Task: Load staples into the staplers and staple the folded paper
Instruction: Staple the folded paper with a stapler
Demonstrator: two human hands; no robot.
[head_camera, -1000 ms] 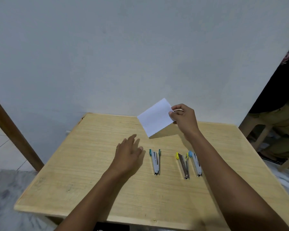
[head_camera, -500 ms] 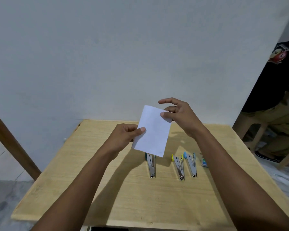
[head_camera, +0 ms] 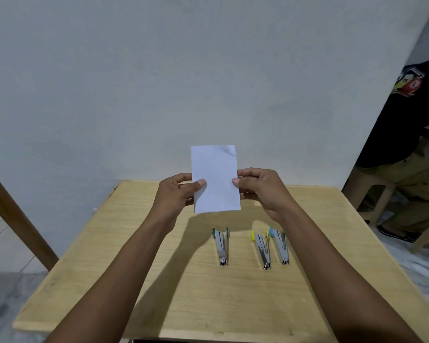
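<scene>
Plainly, from the largest thing down, these are the ways the job could slip.

Bench: it carries all three staplers in a row at about 6 o'clock of the paper; none looks handled for loading, so stapling now would likely press an empty tool and leave the sheet unfastened.

Folded paper: held upright in the air above the far half of the bench, well clear of its top, with a small crease or mark near its 1 o'clock corner. It is thin and limp; if the layers slide apart or the sheet bows, a staple could catch only part of the fold.

Left hand: its grip is closed on the paper's 9 o'clock edge, thumb on the near face. Freeing it to reach a stapler leaves the sheet on one pinch, and it may swing or drop.

Right hand: its grip is pinched shut on the 3 o'clock edge. A hard squeeze would crumple that side.

Green stapler: lies apart, at 9 o'clock of the other two.

Yellow stapler and blue stapler: they lie just beside each other, so a hurried reach could knock one while lifting the other.

Staples: no staples are in view, and whether any stapler holds some cannot be told.
</scene>
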